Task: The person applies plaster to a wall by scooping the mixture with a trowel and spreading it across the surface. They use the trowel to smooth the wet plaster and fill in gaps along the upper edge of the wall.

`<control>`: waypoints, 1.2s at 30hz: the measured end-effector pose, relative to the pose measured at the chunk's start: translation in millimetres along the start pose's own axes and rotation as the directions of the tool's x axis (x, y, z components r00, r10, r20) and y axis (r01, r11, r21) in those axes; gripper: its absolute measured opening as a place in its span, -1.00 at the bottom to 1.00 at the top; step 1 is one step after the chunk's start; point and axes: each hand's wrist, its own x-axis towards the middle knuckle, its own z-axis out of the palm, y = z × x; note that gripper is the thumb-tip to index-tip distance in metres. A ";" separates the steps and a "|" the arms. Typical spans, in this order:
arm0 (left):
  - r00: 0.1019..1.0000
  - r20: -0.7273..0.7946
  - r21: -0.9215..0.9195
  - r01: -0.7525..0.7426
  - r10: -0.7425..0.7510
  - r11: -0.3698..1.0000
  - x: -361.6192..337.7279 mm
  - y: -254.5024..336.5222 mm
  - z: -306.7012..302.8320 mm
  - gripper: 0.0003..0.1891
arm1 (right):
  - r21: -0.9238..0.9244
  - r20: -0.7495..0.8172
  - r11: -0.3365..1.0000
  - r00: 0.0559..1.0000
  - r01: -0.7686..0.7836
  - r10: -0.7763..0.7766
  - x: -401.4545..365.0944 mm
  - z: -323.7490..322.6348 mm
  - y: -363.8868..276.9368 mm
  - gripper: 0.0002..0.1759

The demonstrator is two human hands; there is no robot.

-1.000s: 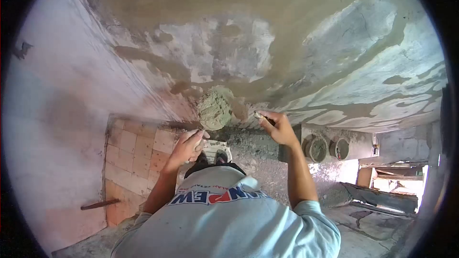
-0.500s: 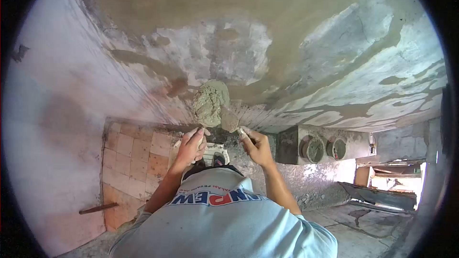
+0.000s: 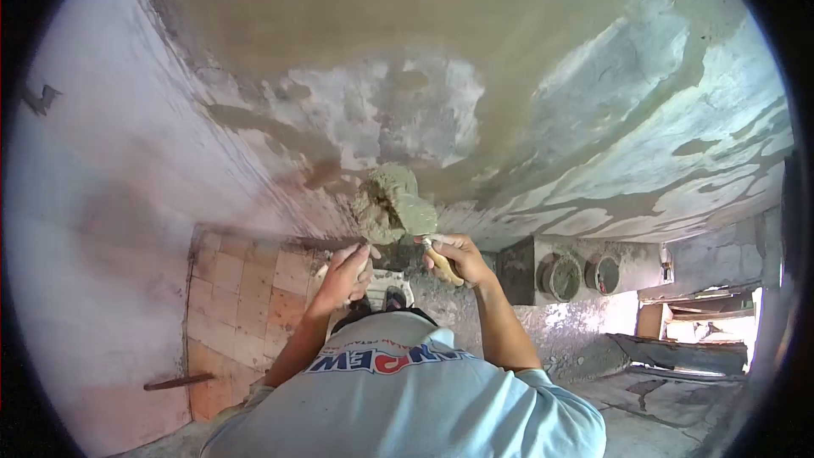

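My left hand (image 3: 344,276) is closed round the handle of a mortar board, whose face lies hidden under a heap of wet grey mortar (image 3: 386,182). To its right, my right hand (image 3: 455,259) grips a trowel (image 3: 419,215) by its pale wooden handle. Mortar coats the trowel blade, which touches the right side of the heap. Both tools are held in front of a wall (image 3: 339,0) partly covered with damp plaster, with bare whitish patches showing.
Two round openings or pots (image 3: 561,277) sit in a grey block at the right. Tiles (image 3: 246,276) and a dark bar (image 3: 178,382) are at the lower left. Boards (image 3: 678,348) lie by a bright opening at the far right.
The trowel blade has turned and now carries mortar, with its wooden handle more in view. A hollow has appeared in the heap. The camera view has shifted slightly.
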 end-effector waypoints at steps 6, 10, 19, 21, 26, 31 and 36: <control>0.997 -0.077 -0.095 -0.034 0.027 0.995 5.6 -7.8 4.3 -0.64 | 0.011 -0.016 0.979 0.979 0.204 -0.203 -3.9 22.8 -36.8 -0.64; 0.998 0.057 -0.244 -0.015 0.030 0.970 -0.8 12.6 0.0 -0.69 | 0.052 -0.046 0.889 0.890 0.456 -0.454 -12.3 39.6 -96.8 -0.42; 0.998 0.044 -0.172 -0.031 0.039 0.985 -3.1 11.0 -11.1 -0.64 | -0.174 -0.160 0.498 0.475 0.850 -0.866 -56.9 97.5 -320.2 -0.34; 1.000 0.019 -0.252 0.008 -0.004 0.968 -5.7 15.1 -10.6 -0.65 | -0.311 -0.121 0.325 0.301 0.893 -0.946 -59.6 86.2 -367.7 -0.39; 0.986 -0.016 -0.181 -0.168 0.168 0.969 4.5 -2.3 -33.3 -0.71 | -0.691 -0.177 0.119 -0.007 0.713 -0.984 -93.0 106.8 -485.4 -0.51; 0.982 -0.173 -0.335 -0.137 0.082 0.932 14.2 -25.6 -55.2 -0.79 | -0.980 -0.019 -0.011 -0.148 0.198 -0.989 -106.2 105.4 -559.6 -0.49; 0.981 -0.055 -0.415 -0.190 0.184 0.890 54.9 -56.4 -99.3 -0.72 | -0.819 0.238 -0.082 -0.206 -0.568 -0.949 -71.0 117.7 -575.5 -0.48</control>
